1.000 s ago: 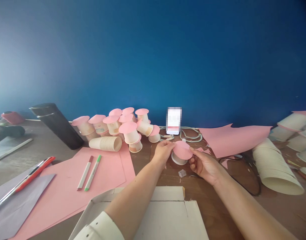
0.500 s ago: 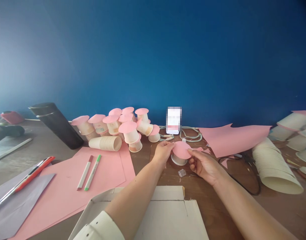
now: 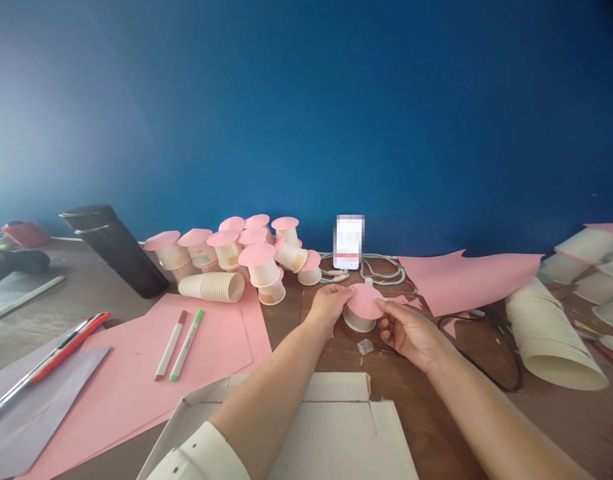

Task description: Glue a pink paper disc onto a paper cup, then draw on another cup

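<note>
1. The pink paper disc is round, plain and uncreased as far as it shows; it lies roughly level between the left hand and the right hand, its left edge at the left fingertips and its right edge under the right thumb.
2. The white paper cup stands upside down just under the disc, between the two hands, with its rolled rim down on the surface and its short pale wall partly shaded.
3. The disc covers the cup's upturned base and overhangs it; whether the two are stuck together cannot be told.
</note>
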The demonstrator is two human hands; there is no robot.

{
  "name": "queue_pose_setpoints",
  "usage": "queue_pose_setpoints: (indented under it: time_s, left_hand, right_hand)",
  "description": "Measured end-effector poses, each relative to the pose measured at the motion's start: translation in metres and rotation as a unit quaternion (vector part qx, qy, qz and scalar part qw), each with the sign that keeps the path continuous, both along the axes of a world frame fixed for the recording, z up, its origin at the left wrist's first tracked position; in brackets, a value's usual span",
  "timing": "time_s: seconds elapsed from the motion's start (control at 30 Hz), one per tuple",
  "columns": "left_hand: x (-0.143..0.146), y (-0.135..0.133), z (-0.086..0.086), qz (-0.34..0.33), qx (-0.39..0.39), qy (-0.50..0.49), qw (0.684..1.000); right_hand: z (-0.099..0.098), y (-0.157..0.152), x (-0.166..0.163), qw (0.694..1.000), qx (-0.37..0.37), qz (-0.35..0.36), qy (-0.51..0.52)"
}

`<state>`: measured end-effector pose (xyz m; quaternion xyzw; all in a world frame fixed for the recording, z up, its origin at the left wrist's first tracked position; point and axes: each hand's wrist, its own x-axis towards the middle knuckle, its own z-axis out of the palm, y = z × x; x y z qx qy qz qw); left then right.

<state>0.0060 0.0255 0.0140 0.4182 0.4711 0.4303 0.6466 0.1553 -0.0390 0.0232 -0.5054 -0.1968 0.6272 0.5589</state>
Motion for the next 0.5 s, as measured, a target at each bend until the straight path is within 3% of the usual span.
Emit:
queue_pose_setpoints:
  time_s: [0.5]
  left_hand:
    - [-0.0002,-0.0013,0.0014,-0.008,-0.049,-0.043,0.998]
  right_hand:
    - [-0.0029,-0.0001,0.0019,1.0,-0.002,0.008,0.0]
